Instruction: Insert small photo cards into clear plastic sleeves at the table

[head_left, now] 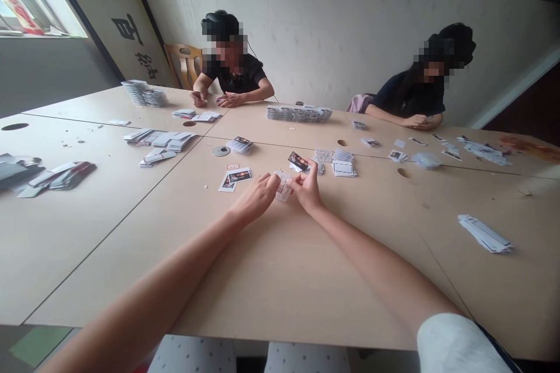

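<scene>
Near the middle of the frame, your left hand and right hand meet over the surface, both pinching a small clear sleeve between the fingertips; whether a card already sits inside it is too small to tell. Just above your right hand a dark photo card lies face up, and to the left of your hands two more photo cards lie side by side, apparently not yet sleeved. Beyond them, a small heap of finished-looking pieces and a few loose sleeves sit close by, so by my reading you are partway through, with only a little done at your own place. Long rows of stacked packs lie in the upper middle, and more stacks in the upper left, near two other people seated at the far side.
</scene>
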`<move>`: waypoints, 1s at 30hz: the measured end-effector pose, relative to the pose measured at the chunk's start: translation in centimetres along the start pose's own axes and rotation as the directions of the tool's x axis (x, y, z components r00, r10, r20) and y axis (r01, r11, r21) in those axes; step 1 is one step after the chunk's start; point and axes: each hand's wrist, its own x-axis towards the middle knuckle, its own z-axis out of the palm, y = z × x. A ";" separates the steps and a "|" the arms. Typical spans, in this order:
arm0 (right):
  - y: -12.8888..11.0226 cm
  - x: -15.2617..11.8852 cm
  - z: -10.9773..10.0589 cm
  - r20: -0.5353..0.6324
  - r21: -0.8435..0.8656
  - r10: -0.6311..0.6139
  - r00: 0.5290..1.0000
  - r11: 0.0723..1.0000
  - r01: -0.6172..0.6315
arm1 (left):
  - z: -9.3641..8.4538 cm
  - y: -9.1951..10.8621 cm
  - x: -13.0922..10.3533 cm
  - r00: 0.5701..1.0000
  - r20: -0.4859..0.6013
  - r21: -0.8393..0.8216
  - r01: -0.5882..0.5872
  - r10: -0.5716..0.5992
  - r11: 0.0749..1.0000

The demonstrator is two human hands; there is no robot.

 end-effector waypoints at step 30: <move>0.3 0.1 0.0 -0.062 -0.085 -0.009 0.998 0.996 0.004 | 0.2 1.7 -0.5 0.988 -0.020 -0.285 0.139 -0.150 0.948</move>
